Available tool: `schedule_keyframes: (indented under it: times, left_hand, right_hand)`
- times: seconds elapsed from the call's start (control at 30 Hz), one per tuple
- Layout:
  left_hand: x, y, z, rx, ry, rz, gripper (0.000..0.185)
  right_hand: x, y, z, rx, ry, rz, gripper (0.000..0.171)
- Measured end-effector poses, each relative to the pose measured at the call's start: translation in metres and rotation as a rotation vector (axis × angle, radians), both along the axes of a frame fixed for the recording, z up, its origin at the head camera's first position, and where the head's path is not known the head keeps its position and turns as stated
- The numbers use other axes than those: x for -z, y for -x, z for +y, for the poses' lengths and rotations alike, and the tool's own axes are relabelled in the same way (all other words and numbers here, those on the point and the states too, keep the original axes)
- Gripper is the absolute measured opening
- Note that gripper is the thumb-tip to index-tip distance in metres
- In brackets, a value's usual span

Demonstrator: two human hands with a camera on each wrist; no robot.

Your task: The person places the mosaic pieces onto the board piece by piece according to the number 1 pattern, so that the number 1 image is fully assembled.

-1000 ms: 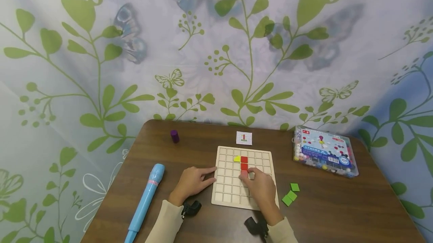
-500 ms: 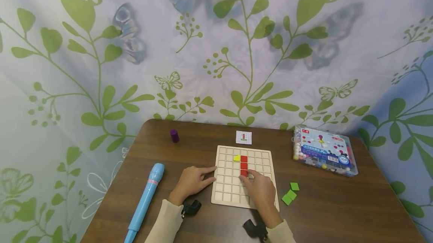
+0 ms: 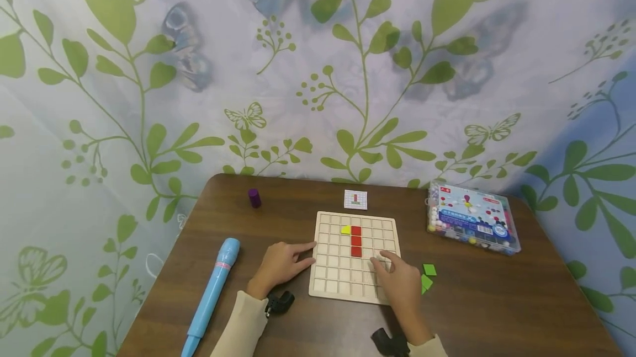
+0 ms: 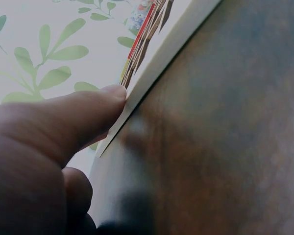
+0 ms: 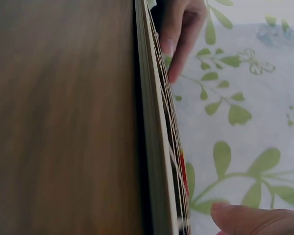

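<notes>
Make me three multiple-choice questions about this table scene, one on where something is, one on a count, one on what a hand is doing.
1. Where is the purple cylinder?
A. far left of the table
B. on the board
C. in the bead box

2. How many red tiles sit on the board?
A. one
B. three
C. five

3. What is the left hand doing?
A. gripping the blue tube
B. resting fingers at the board's left edge
C. lifting green tiles

Answers: 1 A, it stands alone near the far-left corner. 2 B, three red squares form one column. 3 B, its fingers lie straight against the board's edge.

Head view overhead; wrists graze shared board.
</notes>
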State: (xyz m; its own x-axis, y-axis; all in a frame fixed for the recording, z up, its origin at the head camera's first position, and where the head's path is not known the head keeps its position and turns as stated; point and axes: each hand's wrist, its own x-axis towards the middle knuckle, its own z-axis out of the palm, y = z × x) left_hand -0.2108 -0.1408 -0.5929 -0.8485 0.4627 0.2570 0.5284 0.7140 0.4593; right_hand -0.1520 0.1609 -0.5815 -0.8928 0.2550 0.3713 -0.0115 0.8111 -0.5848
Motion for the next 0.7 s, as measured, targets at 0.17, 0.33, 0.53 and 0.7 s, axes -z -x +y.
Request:
schedule_keyframes:
  times: [0.17, 0.33, 0.53, 0.7]
  left_hand:
    - [0.0, 0.0, -0.001, 0.001, -0.002, 0.014, 0.042]
    - [-0.001, -0.001, 0.0, 0.008, -0.018, 0.022, 0.042]
    - [0.001, -0.004, 0.0, -0.003, -0.016, -0.003, 0.042]
    - [0.001, -0.002, 0.001, 0.002, -0.026, 0.018, 0.042]
  right_hand:
    - [0.001, -0.009, 0.018, 0.049, 0.021, 0.057, 0.027]
    - [0.001, -0.018, 0.037, 0.077, 0.006, 0.093, 0.027]
    - [0.012, -0.046, 0.054, 0.094, -0.022, 0.087, 0.026]
    - [0.021, -0.063, 0.064, 0.133, -0.04, 0.09, 0.028]
